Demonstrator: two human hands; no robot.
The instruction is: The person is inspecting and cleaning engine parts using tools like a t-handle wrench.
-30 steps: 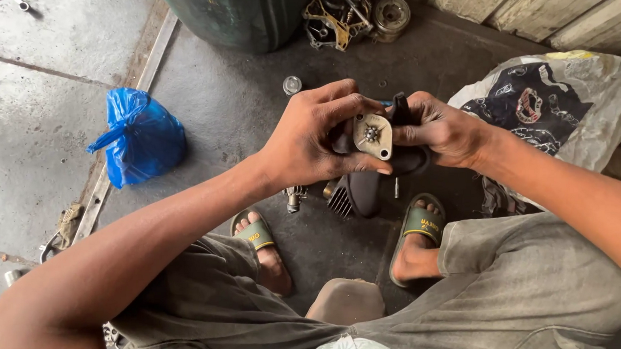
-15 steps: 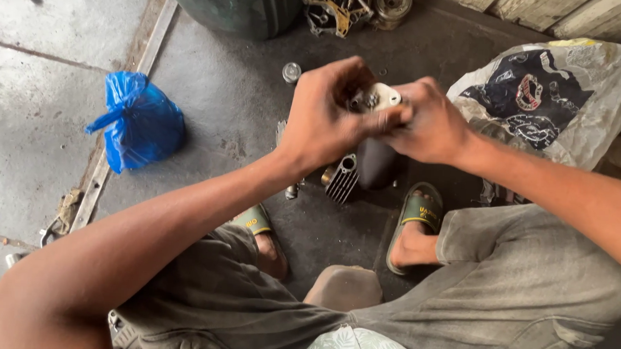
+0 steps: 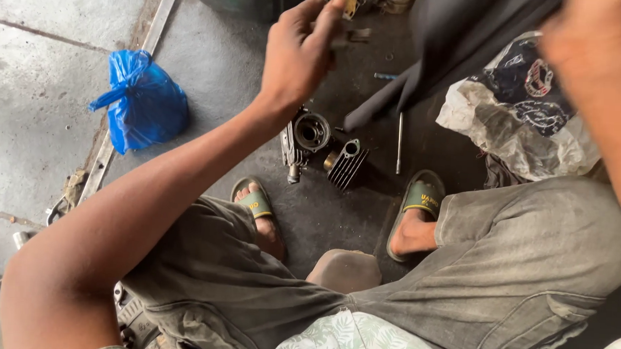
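My left hand (image 3: pixel 298 52) is raised at the top centre, its fingers pinched on what looks like a small grey metal piece (image 3: pixel 351 35). My right hand (image 3: pixel 588 47) is blurred at the top right and lifted close to the camera. A large black part (image 3: pixel 456 41) hangs from it and slants down to the left over the floor. Below my hands, on the dark floor, lie a finned engine cylinder (image 3: pixel 347 162) and a round metal engine part (image 3: pixel 311 133). Neither hand touches them.
A knotted blue plastic bag (image 3: pixel 142 104) lies at the left beside a metal strip. A crumpled white printed sack (image 3: pixel 522 114) sits at the right. A thin metal rod (image 3: pixel 399 143) lies by the cylinder. My feet in green sandals (image 3: pixel 253 203) flank a low stool (image 3: pixel 345 270).
My hands have come apart and risen toward the camera. The metal part held between them is gone from view, and the black part now swings up at the right. The engine parts on the floor are uncovered.
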